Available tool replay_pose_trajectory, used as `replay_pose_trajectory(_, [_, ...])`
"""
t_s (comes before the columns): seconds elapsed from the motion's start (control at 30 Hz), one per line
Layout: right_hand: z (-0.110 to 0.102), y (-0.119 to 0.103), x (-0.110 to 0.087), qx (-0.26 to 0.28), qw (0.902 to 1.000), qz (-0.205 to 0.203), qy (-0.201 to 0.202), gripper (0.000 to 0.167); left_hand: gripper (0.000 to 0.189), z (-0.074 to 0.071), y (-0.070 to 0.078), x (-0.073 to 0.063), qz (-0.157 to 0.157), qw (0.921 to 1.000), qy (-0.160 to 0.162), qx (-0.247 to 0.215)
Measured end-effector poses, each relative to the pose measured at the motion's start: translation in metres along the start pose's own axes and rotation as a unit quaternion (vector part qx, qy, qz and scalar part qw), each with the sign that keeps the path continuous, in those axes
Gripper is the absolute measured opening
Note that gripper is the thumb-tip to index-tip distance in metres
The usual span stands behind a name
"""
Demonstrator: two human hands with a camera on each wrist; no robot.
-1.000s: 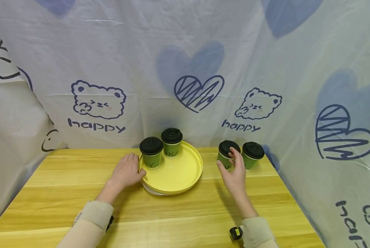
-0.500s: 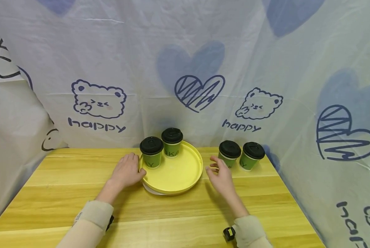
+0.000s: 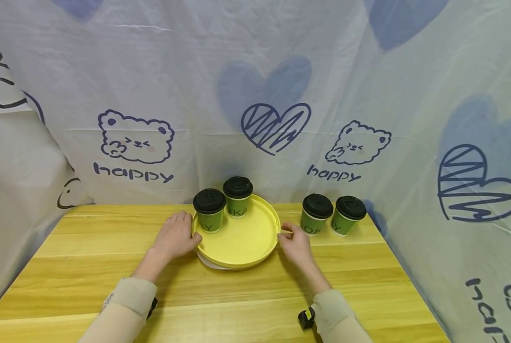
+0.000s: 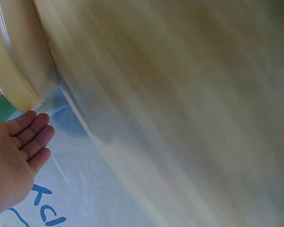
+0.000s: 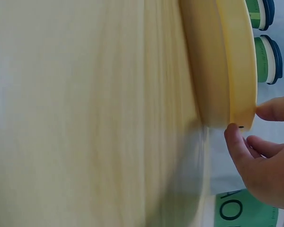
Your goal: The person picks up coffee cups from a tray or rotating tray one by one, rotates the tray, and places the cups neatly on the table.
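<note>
A round yellow tray (image 3: pixel 242 243) with a raised rim sits toward the back of the wooden table. Two green paper coffee cups with black lids, a front one (image 3: pixel 211 221) and a rear one (image 3: pixel 238 207), stand upright on its left half. My left hand (image 3: pixel 175 236) holds the tray's left rim, thumb over the edge and fingers outside. At the opposite side, my right hand (image 3: pixel 295 243) pinches the rim with thumb and index finger, the thumb (image 5: pixel 272 109) at the top edge. Other right-hand fingers curl beneath.
Two more lidded green cups, a nearer one (image 3: pixel 313 224) and another (image 3: pixel 344 224), stand right of my right hand. A pale round base (image 3: pixel 210 263) shows under the tray. A printed white cloth (image 3: pixel 204 95) hangs behind the wooden table (image 3: pixel 221 305).
My right hand has moved left, away from the two cups on the right, to the tray's right rim. The left hand stays on the left rim, and the cups have not moved.
</note>
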State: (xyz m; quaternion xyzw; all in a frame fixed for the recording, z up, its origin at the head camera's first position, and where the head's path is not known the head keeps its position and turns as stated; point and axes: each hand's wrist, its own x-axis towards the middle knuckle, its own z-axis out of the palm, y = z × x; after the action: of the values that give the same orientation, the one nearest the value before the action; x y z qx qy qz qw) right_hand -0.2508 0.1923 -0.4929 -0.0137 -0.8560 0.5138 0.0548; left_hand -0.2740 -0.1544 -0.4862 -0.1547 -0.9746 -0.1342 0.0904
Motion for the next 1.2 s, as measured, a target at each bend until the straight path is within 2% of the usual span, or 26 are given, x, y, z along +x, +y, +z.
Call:
replay_pose_trajectory(0.17, [0.003, 0.002, 0.000, 0.019, 0.9998, 0.011, 0.001, 0.038, 0.049, 0.000, 0.001, -0.001, -0.005, 0.9999, -0.003, -0.013])
replay_pose_trajectory(0.3, [0.003, 0.002, -0.001, 0.019, 0.9998, 0.009, 0.005, 0.036, 0.051, -0.001, 0.003, -0.001, -0.038, 0.9955, -0.024, -0.084])
replay_pose_trajectory(0.4, [0.003, 0.002, -0.002, 0.018, 0.9998, 0.007, 0.005, 0.037, 0.055, 0.000, 0.006, -0.001, -0.081, 0.9822, -0.041, -0.165])
replay_pose_trajectory(0.5, [0.004, 0.002, -0.002, 0.018, 0.9998, 0.007, 0.003, 0.037, 0.059, 0.001, 0.009, -0.003, -0.125, 0.9649, -0.036, -0.228])
replay_pose_trajectory(0.67, [0.006, 0.003, -0.006, 0.013, 0.9999, 0.009, 0.005, 0.036, 0.065, -0.002, 0.017, -0.013, -0.190, 0.9371, -0.013, -0.293])
replay_pose_trajectory(0.8, [0.007, 0.003, -0.008, 0.014, 0.9998, 0.011, 0.009, 0.037, 0.069, -0.005, 0.023, -0.018, -0.222, 0.9152, -0.012, -0.336])
replay_pose_trajectory(0.97, [0.007, 0.002, -0.010, 0.022, 0.9995, 0.015, 0.015, 0.038, 0.070, -0.007, 0.030, -0.021, -0.235, 0.9023, -0.007, -0.361])
replay_pose_trajectory(1.2, [0.006, 0.001, -0.016, 0.026, 0.9993, 0.022, 0.018, 0.039, 0.068, -0.005, 0.040, -0.022, -0.229, 0.8872, 0.008, -0.400])
